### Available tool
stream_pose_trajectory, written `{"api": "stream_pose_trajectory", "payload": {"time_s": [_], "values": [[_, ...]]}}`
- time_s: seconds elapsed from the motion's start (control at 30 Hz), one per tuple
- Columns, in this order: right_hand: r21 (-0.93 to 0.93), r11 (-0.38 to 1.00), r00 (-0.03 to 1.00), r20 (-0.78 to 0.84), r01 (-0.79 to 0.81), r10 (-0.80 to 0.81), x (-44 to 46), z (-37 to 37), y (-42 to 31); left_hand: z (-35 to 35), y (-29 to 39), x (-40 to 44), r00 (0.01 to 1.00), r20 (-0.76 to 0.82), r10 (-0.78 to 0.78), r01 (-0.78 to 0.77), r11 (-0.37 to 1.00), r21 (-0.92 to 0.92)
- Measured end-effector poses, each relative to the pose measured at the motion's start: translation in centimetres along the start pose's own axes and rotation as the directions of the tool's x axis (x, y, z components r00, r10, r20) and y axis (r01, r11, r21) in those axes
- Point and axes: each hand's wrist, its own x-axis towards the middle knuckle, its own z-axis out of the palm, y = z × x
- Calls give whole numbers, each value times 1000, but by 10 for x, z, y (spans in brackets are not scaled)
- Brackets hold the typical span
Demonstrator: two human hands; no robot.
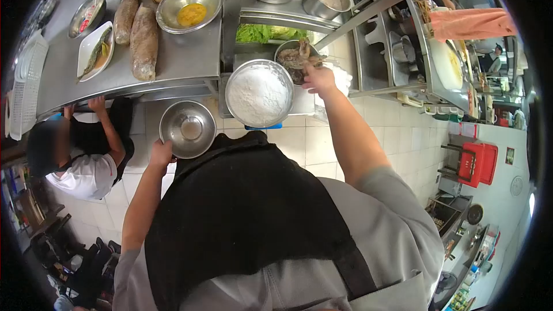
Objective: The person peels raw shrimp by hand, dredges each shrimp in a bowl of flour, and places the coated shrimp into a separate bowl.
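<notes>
Left hand grips steel bowl by its left rim, in the air off the worktop's near edge; thumb by rim, other fingers mostly hidden. Right hand down at meat bowl, fingers bunched together against meat pieces; can't tell if pinching one. Powder bowl, full of white powder, just off worktop's near right corner, right beside meat bowl. Egg bowl near worktop's right edge, two long brown rolls left of it.
</notes>
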Motion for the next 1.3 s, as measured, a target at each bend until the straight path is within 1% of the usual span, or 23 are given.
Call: {"api": "stream_pose_trajectory", "payload": {"time_s": [0.03, 0.13, 0.17, 0.23, 0.33, 0.37, 0.4, 0.43, 0.5, 0.53, 0.57, 0.6, 0.7, 0.8, 0.87, 0.9, 0.97, 1.0, 1.07, 1.13, 1.17, 1.27, 1.3], "values": [[-15, 1000, 999, -32, -26, 26, 4, 2, -7, -1, -3, 4, 1000, -13, 14, -13, 1000, 24], [-223, 974, 993, -96, 42, -65, 39, 16, -2, 3, -5, 2, 996, -86, 35, -29, 997, 72], [-252, 967, 994, -97, 33, -59, 45, 19, 0, 1, -4, 2, 993, -112, 41, -31, 996, 87], [-130, 991, 989, -144, 24, -43, 51, 24, 0, 0, -14, 11, 997, -64, 31, -28, 998, 58], [-87, 995, 958, -279, 41, -63, 62, 35, 6, 1, -5, 17, 998, 62, 1, -7, 995, 99], [-157, 982, 917, -366, 108, -159, 79, 43, 13, 4, -4, 23, 999, 36, 0, -5, 993, 119], [-237, 959, 862, -441, 157, -250, 109, 52, 34, 4, 1, 26, 997, 65, 32, -42, 987, 153], [-264, 948, 834, -472, 175, -285, 106, 55, 33, 5, 6, 31, 994, 97, 58, -75, 981, 182], [-206, 962, 848, -464, 177, -255, 97, 55, 31, 4, 12, 51, 987, 136, 89, -125, 950, 285], [-126, 979, 872, -445, 163, -203, 85, 51, 25, 3, 14, 60, 981, 162, 104, -154, 929, 336], [-15, 993, 925, -363, 114, -112, 71, 42, 13, 3, 21, 60, 977, 187, 100, -160, 929, 335], [127, 984, 904, -422, 127, -62, 30, 39, -11, 4, 35, 55, 972, 210, 103, -170, 928, 331], [-102, 947, 867, -382, 306, -321, -6, 6, -30, 7, 52, 64, 951, 282, 124, -225, 906, 358], [-216, 901, 918, -46, 375, -393, -75, -16, -56, 14, 48, 78, 936, 317, 151, -283, 859, 427], [-138, 889, 899, 68, 437, -432, -102, 0, -51, 17, 48, 80, 922, 329, 206, -351, 803, 482], [-95, 879, 882, 124, 467, -455, -109, 11, -51, 19, 49, 80, 922, 339, 189, -342, 807, 480], [-95, 884, 884, 157, 457, -440, -97, 45, -34, 23, 50, 79, 923, 354, 153, -319, 820, 476], [-261, 843, 881, 187, 471, -435, -88, 61, -29, 26, 43, 86, 906, 379, 190, -373, 782, 499], [-559, 690, 885, 225, 460, -408, -70, 86, -13, 31, 24, 107, 868, 428, 253, -471, 695, 544], [-786, 469, 896, 233, 403, -378, -60, 106, 0, 31, 37, 86, 897, 397, 197, -406, 723, 559], [-814, 446, 914, 237, 372, -329, -59, 113, 2, 31, 44, 75, 909, 381, 168, -373, 735, 566], [-894, 346, 955, 237, 286, -176, -80, 128, -2, 31, 51, 63, 897, 416, 149, -374, 756, 538], [-887, 344, 948, 253, 307, -194, -81, 132, -2, 33, 49, 63, 906, 401, 135, -340, 796, 500]]}}
